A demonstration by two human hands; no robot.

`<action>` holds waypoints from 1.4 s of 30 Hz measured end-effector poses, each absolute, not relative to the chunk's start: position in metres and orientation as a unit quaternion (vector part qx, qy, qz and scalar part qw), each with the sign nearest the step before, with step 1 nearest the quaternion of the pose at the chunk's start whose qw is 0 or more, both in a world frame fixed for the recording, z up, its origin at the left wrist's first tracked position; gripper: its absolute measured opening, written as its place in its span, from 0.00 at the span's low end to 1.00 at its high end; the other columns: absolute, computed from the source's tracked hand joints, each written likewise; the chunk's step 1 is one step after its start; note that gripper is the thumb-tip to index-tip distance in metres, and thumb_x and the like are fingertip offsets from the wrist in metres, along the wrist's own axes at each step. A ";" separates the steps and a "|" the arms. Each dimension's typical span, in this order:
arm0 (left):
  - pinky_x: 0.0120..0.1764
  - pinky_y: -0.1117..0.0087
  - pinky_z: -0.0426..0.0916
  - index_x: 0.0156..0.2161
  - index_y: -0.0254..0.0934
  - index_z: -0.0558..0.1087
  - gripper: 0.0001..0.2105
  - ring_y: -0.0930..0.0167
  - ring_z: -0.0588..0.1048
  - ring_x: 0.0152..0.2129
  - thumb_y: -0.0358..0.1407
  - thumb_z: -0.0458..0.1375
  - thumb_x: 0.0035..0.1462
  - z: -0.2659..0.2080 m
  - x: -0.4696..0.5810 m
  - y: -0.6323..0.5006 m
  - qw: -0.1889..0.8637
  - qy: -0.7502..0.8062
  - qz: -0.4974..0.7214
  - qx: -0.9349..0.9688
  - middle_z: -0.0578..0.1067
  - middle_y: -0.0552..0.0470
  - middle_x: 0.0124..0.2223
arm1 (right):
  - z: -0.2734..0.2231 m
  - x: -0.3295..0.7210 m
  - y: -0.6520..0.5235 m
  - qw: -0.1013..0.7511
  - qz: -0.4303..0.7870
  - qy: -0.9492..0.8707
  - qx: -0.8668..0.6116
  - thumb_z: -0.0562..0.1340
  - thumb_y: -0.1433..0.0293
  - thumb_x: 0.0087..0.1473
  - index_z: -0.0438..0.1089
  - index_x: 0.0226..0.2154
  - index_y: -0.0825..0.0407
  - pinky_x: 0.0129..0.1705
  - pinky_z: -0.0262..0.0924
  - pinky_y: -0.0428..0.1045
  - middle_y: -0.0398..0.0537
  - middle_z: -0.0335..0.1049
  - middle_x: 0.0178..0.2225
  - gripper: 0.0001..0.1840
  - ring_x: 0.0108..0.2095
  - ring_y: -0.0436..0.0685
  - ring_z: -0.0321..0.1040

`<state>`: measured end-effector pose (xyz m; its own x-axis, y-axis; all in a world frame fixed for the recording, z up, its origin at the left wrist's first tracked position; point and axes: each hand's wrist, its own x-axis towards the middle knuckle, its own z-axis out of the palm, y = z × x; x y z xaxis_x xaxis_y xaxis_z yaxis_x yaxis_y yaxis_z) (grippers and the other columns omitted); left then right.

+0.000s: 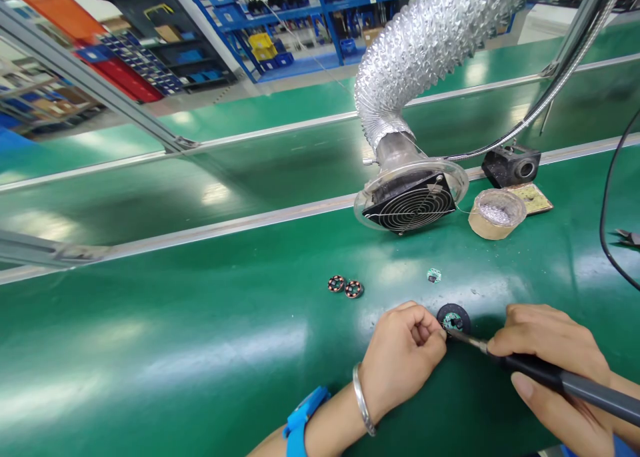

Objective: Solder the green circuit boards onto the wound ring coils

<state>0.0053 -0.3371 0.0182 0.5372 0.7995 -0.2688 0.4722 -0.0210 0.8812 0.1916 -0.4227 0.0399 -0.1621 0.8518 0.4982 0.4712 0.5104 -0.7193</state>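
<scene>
My right hand (555, 360) is wrapped around a soldering iron (535, 370). Its metal tip reaches a small green circuit board (453, 320), which sits on a round black disc (463, 310) on the bench. At the left edge of that disc, my left hand (405, 350) has thumb and fingertips pinched together; whatever is between them is too small or hidden to name. Another little green circuit board (434, 275) lies just beyond the disc. Two ring-shaped copper-wound coils (345, 286) rest side by side farther left.
Over the work hangs a fume extractor fan (415, 203) on a silver flexible duct (400, 70). Behind and right stand a tub of silvery bits (495, 213), a yellowish sponge tray (533, 198) and a black iron holder (513, 165). A dark cable (606, 217) and pliers (627, 238) are at right.
</scene>
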 end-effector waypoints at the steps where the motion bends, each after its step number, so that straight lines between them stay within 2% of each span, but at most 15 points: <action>1: 0.21 0.77 0.58 0.23 0.35 0.70 0.05 0.77 0.63 0.18 0.28 0.55 0.47 0.018 0.005 -0.337 0.530 0.457 0.154 0.698 0.68 0.55 0.22 | 0.040 0.191 -0.423 0.464 0.207 -0.735 -0.450 0.53 0.77 0.48 0.66 0.38 0.52 0.23 0.52 0.51 0.46 0.66 0.24 0.14 0.19 0.53 0.61; 11: 0.21 0.77 0.58 0.23 0.35 0.71 0.05 0.77 0.64 0.18 0.28 0.55 0.47 0.018 0.005 -0.338 0.532 0.455 0.156 0.697 0.68 0.55 0.23 | 0.043 0.197 -0.424 0.456 0.211 -0.740 -0.447 0.55 0.77 0.48 0.67 0.41 0.52 0.22 0.53 0.51 0.45 0.64 0.23 0.16 0.19 0.53 0.60; 17: 0.21 0.77 0.58 0.23 0.35 0.70 0.05 0.77 0.63 0.17 0.28 0.55 0.47 0.016 0.005 -0.337 0.526 0.452 0.159 0.702 0.68 0.56 0.22 | 0.046 0.197 -0.420 0.499 0.174 -0.724 -0.443 0.55 0.78 0.48 0.66 0.44 0.53 0.23 0.57 0.51 0.47 0.66 0.25 0.19 0.22 0.55 0.63; 20: 0.22 0.77 0.58 0.24 0.35 0.71 0.05 0.77 0.64 0.18 0.29 0.55 0.48 0.015 0.004 -0.336 0.529 0.450 0.161 0.701 0.68 0.55 0.23 | 0.043 0.196 -0.417 0.492 0.154 -0.727 -0.453 0.55 0.77 0.50 0.66 0.46 0.51 0.24 0.60 0.52 0.48 0.68 0.27 0.19 0.23 0.55 0.65; 25: 0.21 0.77 0.58 0.25 0.34 0.71 0.04 0.77 0.63 0.17 0.29 0.55 0.47 0.014 0.004 -0.337 0.564 0.446 0.163 0.676 0.68 0.55 0.24 | 0.034 0.196 -0.413 0.475 0.126 -0.730 -0.475 0.55 0.75 0.55 0.65 0.50 0.51 0.21 0.59 0.49 0.43 0.66 0.22 0.20 0.19 0.53 0.63; 27: 0.20 0.77 0.58 0.25 0.34 0.72 0.04 0.78 0.63 0.17 0.29 0.55 0.47 0.015 0.004 -0.337 0.575 0.445 0.165 0.666 0.68 0.56 0.24 | 0.030 0.194 -0.410 0.481 0.121 -0.729 -0.472 0.55 0.77 0.57 0.64 0.52 0.51 0.22 0.61 0.47 0.41 0.68 0.23 0.21 0.20 0.51 0.65; 32: 0.19 0.77 0.58 0.25 0.34 0.72 0.05 0.79 0.62 0.16 0.29 0.54 0.47 0.016 0.004 -0.336 0.584 0.447 0.161 0.658 0.66 0.57 0.23 | 0.022 0.189 -0.402 0.419 0.117 -0.754 -0.492 0.58 0.76 0.57 0.66 0.46 0.52 0.27 0.62 0.47 0.45 0.72 0.30 0.13 0.25 0.51 0.66; 35: 0.19 0.78 0.59 0.25 0.34 0.72 0.04 0.79 0.63 0.16 0.28 0.55 0.47 0.016 0.004 -0.336 0.589 0.445 0.167 0.654 0.66 0.57 0.24 | 0.017 0.188 -0.398 0.374 0.130 -0.779 -0.486 0.59 0.76 0.54 0.64 0.46 0.52 0.32 0.63 0.50 0.48 0.72 0.34 0.16 0.31 0.55 0.66; 37: 0.20 0.78 0.59 0.25 0.34 0.72 0.04 0.80 0.63 0.16 0.27 0.55 0.46 0.016 0.004 -0.336 0.591 0.443 0.172 0.652 0.67 0.57 0.24 | 0.013 0.187 -0.397 0.370 0.137 -0.786 -0.475 0.58 0.78 0.54 0.63 0.47 0.51 0.35 0.63 0.51 0.48 0.73 0.35 0.17 0.33 0.56 0.66; 42: 0.20 0.78 0.60 0.25 0.34 0.72 0.05 0.80 0.63 0.16 0.27 0.54 0.47 0.014 0.004 -0.336 0.586 0.438 0.177 0.658 0.67 0.56 0.25 | 0.010 0.186 -0.397 0.380 0.138 -0.784 -0.470 0.57 0.78 0.55 0.63 0.46 0.51 0.35 0.62 0.50 0.47 0.72 0.33 0.16 0.31 0.54 0.64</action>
<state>0.0041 -0.3356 0.0144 0.5531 0.7842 -0.2814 0.3701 0.0713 0.9262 0.1863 -0.3967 0.0103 -0.2686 0.8425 0.4669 0.6334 0.5196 -0.5733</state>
